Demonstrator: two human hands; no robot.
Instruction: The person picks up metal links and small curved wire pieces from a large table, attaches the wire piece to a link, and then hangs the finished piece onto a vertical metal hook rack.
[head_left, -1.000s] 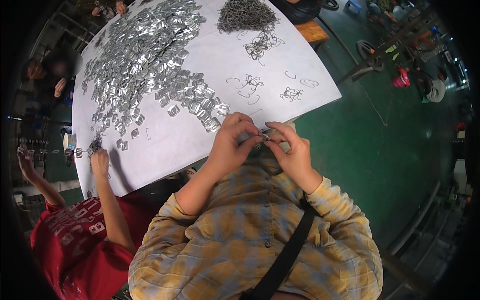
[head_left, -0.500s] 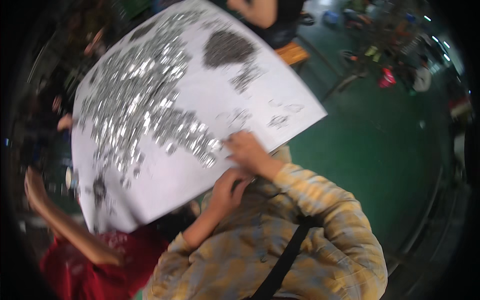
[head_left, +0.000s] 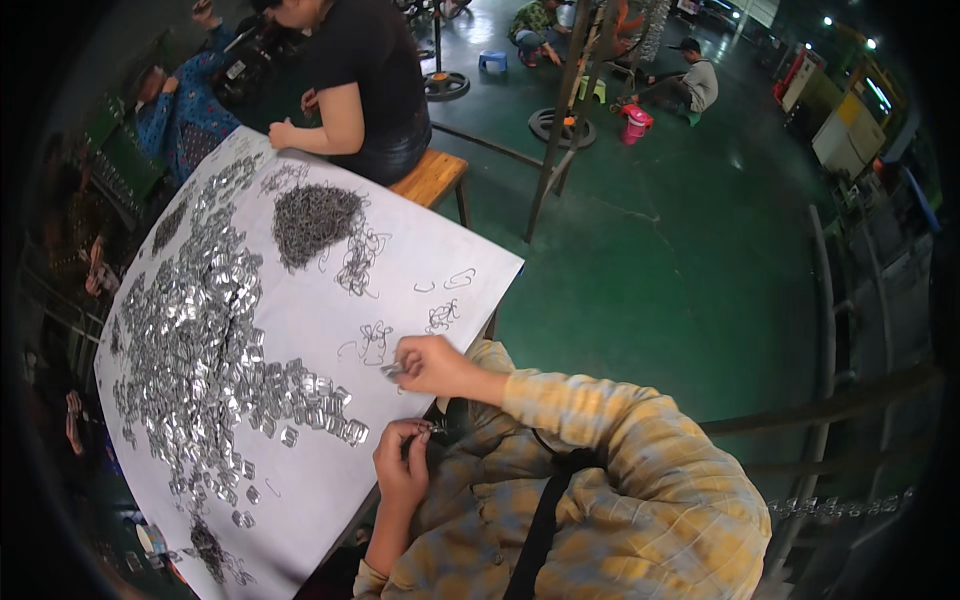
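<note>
My right hand (head_left: pixel 432 366) is closed over the table's near right edge, a small shiny metal piece (head_left: pixel 391 370) pinched at its fingertips. Just off the edge, my left hand (head_left: pixel 400 470) pinches a small metal piece (head_left: pixel 436 428) between thumb and finger; its exact shape is too small to tell. Beyond my right hand lie small loose clusters of thin wire hooks (head_left: pixel 374 342). A broad heap of shiny silver metal pieces (head_left: pixel 200 330) spreads over the left and middle of the white tabletop (head_left: pixel 320 480).
A dense pile of dark wire hooks (head_left: pixel 315 220) lies toward the far end. There a person in black (head_left: pixel 365 80) sits on a wooden bench (head_left: pixel 430 178). Metal posts (head_left: pixel 570 110) rise from the green floor (head_left: pixel 640 280), with a pink bucket (head_left: pixel 634 126) farther back.
The view has swung right and upward, showing more floor and people. My right hand now lifts a shiny piece, and my hands are farther apart. The person in red has left view.
</note>
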